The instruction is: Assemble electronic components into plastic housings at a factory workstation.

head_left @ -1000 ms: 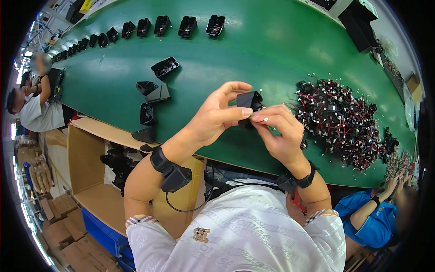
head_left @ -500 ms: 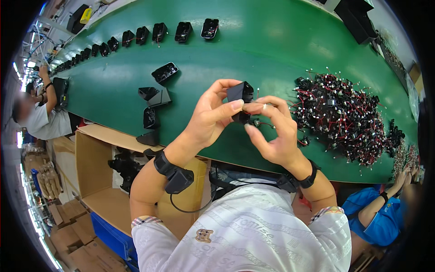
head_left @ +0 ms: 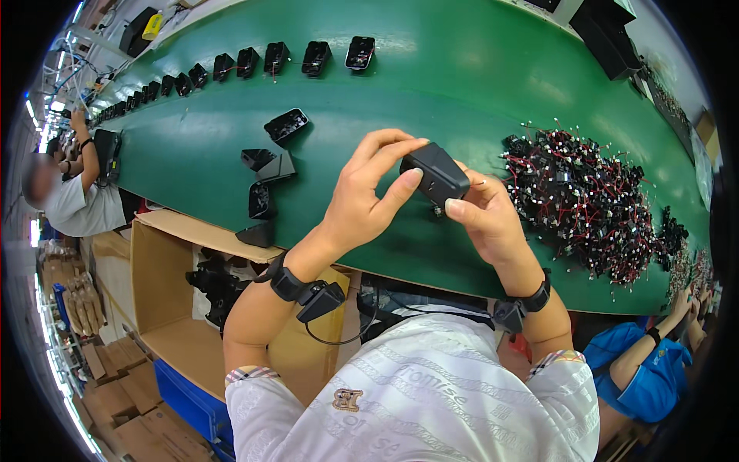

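Over the green bench I hold a black plastic housing [head_left: 437,171] with its closed outer side turned up. My left hand [head_left: 371,185] grips it at the left end, thumb on the near edge and fingers across the far edge. The right end sits in my right hand [head_left: 486,215], its thumb at the near corner and its other fingers partly hidden behind. A short wire end pokes out beside the right fingers. Left of my hands, several similar black housings [head_left: 286,125] lie loose on the bench. To the right is a heap of small black parts with red and black wires [head_left: 581,200].
A row of black housings [head_left: 316,58] runs along the far side of the green bench [head_left: 431,85]. An open cardboard box [head_left: 165,269] with black parts stands at the near left, above a blue bin [head_left: 192,400]. Co-workers sit at far left and lower right.
The housing has been turned over in my hands, from its open side showing to its closed side up. My right fingers have moved from its opening to its right end.
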The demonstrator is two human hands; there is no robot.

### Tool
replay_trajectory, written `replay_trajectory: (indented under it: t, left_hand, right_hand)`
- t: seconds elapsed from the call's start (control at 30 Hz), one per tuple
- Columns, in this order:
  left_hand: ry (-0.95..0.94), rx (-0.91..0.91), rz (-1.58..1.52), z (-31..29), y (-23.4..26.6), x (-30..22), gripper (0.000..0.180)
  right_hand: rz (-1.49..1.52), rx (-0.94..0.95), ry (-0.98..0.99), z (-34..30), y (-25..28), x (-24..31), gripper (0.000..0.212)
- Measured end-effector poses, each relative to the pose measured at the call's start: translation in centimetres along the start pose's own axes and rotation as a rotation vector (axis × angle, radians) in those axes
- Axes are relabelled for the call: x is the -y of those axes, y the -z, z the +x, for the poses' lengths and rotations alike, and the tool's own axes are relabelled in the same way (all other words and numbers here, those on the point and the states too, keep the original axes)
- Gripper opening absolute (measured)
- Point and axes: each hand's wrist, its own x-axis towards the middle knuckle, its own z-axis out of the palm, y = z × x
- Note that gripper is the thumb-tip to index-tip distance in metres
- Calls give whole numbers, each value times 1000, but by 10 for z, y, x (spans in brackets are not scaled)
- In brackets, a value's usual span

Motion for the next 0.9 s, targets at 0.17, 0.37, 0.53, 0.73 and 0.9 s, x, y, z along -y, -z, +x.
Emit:
replay_trajectory:
  t: [0.17, 0.37, 0.53, 0.73, 0.9]
  left_hand:
    - [-91, -16, 77, 7, -3, -1, 37]
    - [-102, -11, 173, -2, 7, 2, 35]
    - [-236, -211, 377, 7, 8, 13, 41]
    - [319, -338, 1382, -9, 64, 72, 54]
    - [581, -154, 1241, 2, 67, 85, 50]
  right_hand:
    - [140, 24, -85, 5, 7, 0, 15]
    - [94, -4, -137, 4, -2, -2, 63]
    - [-70, -51, 74, 0, 36, -7, 56]
    - [-1138, -17, 493, 55, -28, 33, 28]
    - [-1451, -85, 599, 139, -15, 23, 26]
